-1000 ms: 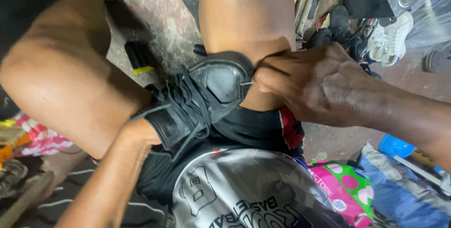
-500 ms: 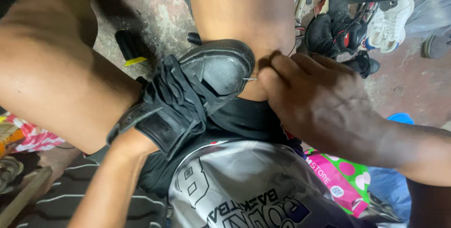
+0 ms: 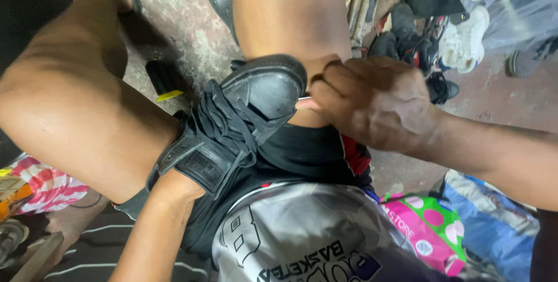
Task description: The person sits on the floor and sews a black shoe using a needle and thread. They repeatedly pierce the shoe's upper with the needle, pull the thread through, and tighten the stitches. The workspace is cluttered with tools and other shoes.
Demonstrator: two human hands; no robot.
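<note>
A black shoe (image 3: 244, 119) sat in the middle of the frame, between two bare knees. The right hand (image 3: 372, 104) pinched a thin needle (image 3: 303, 99) at its toe. The left hand went inside the shoe, so its fingers could not be seen.

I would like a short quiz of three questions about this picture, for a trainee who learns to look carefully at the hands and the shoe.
1. True or false: the left hand is inside the black shoe.
2. Which part of the shoe does the right hand touch? A) the heel B) the toe C) the laces
3. Fill in: the thin thing in the grip of the right hand's fingers is a metal ____.

Key
1. True; the forearm enters the shoe's opening, the hand itself is hidden.
2. B
3. needle; only a short bright tip shows, so this is a likely reading.
</note>
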